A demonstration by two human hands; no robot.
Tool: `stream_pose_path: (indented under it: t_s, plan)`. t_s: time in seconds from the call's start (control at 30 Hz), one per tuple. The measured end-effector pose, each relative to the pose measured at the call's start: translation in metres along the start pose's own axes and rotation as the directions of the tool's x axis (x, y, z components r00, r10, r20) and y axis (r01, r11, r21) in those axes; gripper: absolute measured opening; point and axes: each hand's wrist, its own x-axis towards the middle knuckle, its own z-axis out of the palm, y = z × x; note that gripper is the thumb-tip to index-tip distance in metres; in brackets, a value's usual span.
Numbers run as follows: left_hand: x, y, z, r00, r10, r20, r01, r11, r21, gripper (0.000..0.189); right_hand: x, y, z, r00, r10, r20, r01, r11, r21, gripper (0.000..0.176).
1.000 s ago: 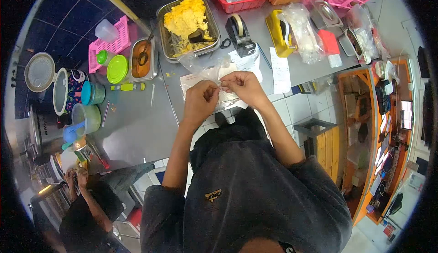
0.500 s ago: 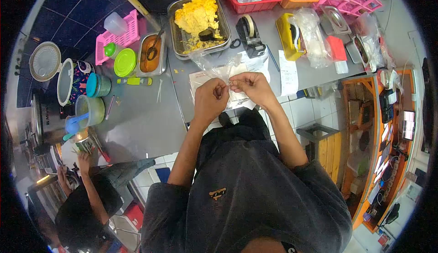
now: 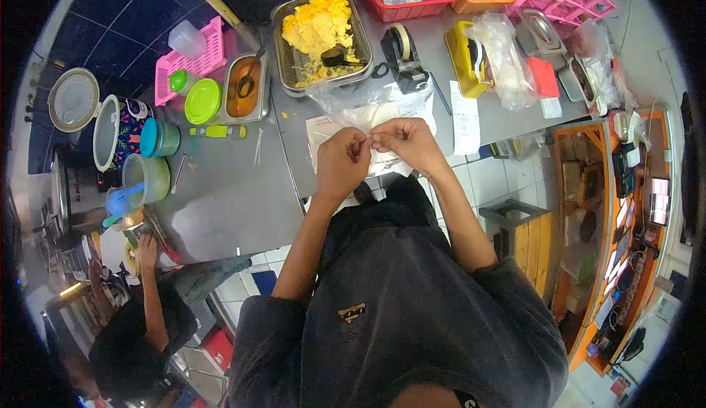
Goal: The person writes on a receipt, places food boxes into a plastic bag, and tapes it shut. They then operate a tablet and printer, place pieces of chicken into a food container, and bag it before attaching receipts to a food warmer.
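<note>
My left hand (image 3: pixel 343 159) and my right hand (image 3: pixel 409 143) meet at the table's near edge, with thumbs and fingers pinched together. Between and just beyond them lies a thin clear plastic bag (image 3: pixel 351 105), and its near edge seems to be caught in both sets of fingertips. Exactly how the fingers grip it is too small to see. Beneath the bag and hands are white papers (image 3: pixel 321 126). Farther back, a metal tray (image 3: pixel 298 88) holds crumbly yellow food (image 3: pixel 318 25) and a black scoop (image 3: pixel 334 56).
A black tape dispenser (image 3: pixel 407 66) stands right of the tray. To the left are a metal pan (image 3: pixel 237 119) of orange sauce with a ladle, green-lidded tubs (image 3: pixel 203 101) and a tall clear tub (image 3: pixel 156 176). Baskets (image 3: pixel 412 12) line the back. A co-worker's hand (image 3: pixel 147 250) works at lower left.
My hands stay nearly in place, still pinched together. At lower left, the co-worker's hand has shifted slightly right and down.
</note>
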Motion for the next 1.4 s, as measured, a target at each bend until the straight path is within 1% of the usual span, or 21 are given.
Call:
stream_pose_path:
  t_s: [0.13,0.2,0.33,0.4,0.43,0.5,0.53,0.6,0.73,0.77,0.83,0.9,0.93,0.97,1.0,1.03,1.1,1.23,1.3,1.33,1.4]
  plan:
    - [-0.004,-0.004,0.001,0.999,0.049,-0.003,-0.049,0.998,0.042,0.007,0.0,0.004,-0.002,0.998,0.067,-0.021,-0.068,0.996,-0.051,0.012]
    - [-0.005,-0.008,0.002,0.982,0.187,-0.025,-0.184,0.98,0.081,0.005,-0.001,0.008,-0.001,0.999,0.048,-0.017,-0.05,0.991,-0.124,0.011]
    - [-0.008,-0.007,0.001,0.981,0.19,0.033,-0.193,0.973,0.129,0.009,-0.007,0.009,0.011,0.997,-0.035,-0.075,0.022,0.986,-0.163,0.009]
    - [-0.008,-0.009,0.004,0.967,0.256,0.006,-0.253,0.951,0.177,0.009,-0.009,0.01,0.013,0.992,-0.071,-0.103,0.037,0.954,-0.296,0.011]
    - [-0.009,-0.008,0.004,0.966,0.258,0.012,-0.256,0.951,0.174,0.009,-0.011,0.008,0.016,0.992,-0.071,-0.109,0.036,0.955,-0.294,0.011]
    - [-0.011,-0.007,0.004,0.957,0.286,0.049,-0.289,0.925,0.247,0.011,-0.017,0.004,0.021,0.962,-0.249,-0.107,0.142,0.799,-0.585,0.008]
    - [-0.01,-0.007,0.003,0.956,0.288,0.054,-0.292,0.924,0.245,0.011,-0.019,0.006,0.024,0.962,-0.249,-0.113,0.139,0.8,-0.583,0.008]
    - [-0.01,-0.007,0.001,0.933,0.353,0.067,-0.357,0.894,0.272,0.012,-0.022,0.008,0.03,0.867,-0.49,-0.092,0.283,0.636,-0.718,0.009]
    - [-0.009,-0.012,-0.008,0.933,0.353,0.072,-0.358,0.883,0.304,0.011,-0.044,0.003,0.039,0.877,-0.476,-0.07,0.318,0.682,-0.658,0.008]
    - [-0.009,-0.014,-0.012,0.946,0.319,0.062,-0.322,0.894,0.311,0.009,-0.048,0.008,0.041,0.891,-0.454,-0.013,0.341,0.687,-0.642,0.011]
    - [-0.007,-0.004,-0.016,0.955,0.291,0.051,-0.292,0.903,0.316,0.006,-0.052,0.009,0.045,0.896,-0.444,-0.004,0.344,0.7,-0.626,0.011]
    - [-0.009,0.012,-0.018,0.998,-0.064,0.028,0.062,0.996,0.065,0.005,-0.052,0.004,0.045,0.919,-0.393,-0.025,0.306,0.754,-0.581,0.01]
    - [-0.008,0.016,-0.019,0.998,-0.063,0.029,0.061,0.996,0.064,0.005,-0.051,0.004,0.042,0.919,-0.393,-0.027,0.306,0.754,-0.582,0.01]
    - [-0.007,0.018,-0.019,0.961,-0.247,0.125,0.25,0.968,-0.013,0.01,-0.048,0.004,0.038,0.926,-0.377,0.021,0.319,0.75,-0.58,0.01]
    - [-0.005,0.02,-0.02,0.883,-0.41,0.23,0.435,0.898,-0.069,0.015,-0.046,0.003,0.037,0.93,-0.361,0.072,0.334,0.745,-0.577,0.01]
    - [-0.003,0.016,-0.021,0.885,-0.406,0.227,0.431,0.9,-0.07,0.015,-0.044,0.0,0.036,0.928,-0.366,0.073,0.339,0.743,-0.577,0.01]
    - [0.0,0.007,-0.023,0.951,-0.202,0.235,0.16,0.97,0.185,0.019,-0.041,-0.009,0.036,0.958,-0.278,-0.069,0.192,0.801,-0.567,0.012]
    - [0.003,0.003,-0.031,0.951,-0.132,0.28,0.053,0.961,0.273,0.016,-0.019,-0.007,0.038,0.969,-0.221,-0.106,0.115,0.792,-0.6,0.014]
    - [0.006,-0.005,-0.038,0.982,0.101,0.159,-0.161,0.889,0.429,0.011,-0.009,0.002,0.042,0.891,-0.449,0.065,0.357,0.605,-0.712,0.018]
    - [0.008,-0.006,-0.042,0.981,0.108,0.163,-0.169,0.889,0.425,0.011,-0.008,0.005,0.043,0.89,-0.453,0.059,0.354,0.603,-0.715,0.018]
    - [0.009,-0.008,-0.051,0.985,0.124,0.117,-0.166,0.849,0.502,0.009,-0.011,0.009,0.045,0.816,-0.544,0.196,0.522,0.546,-0.656,0.022]
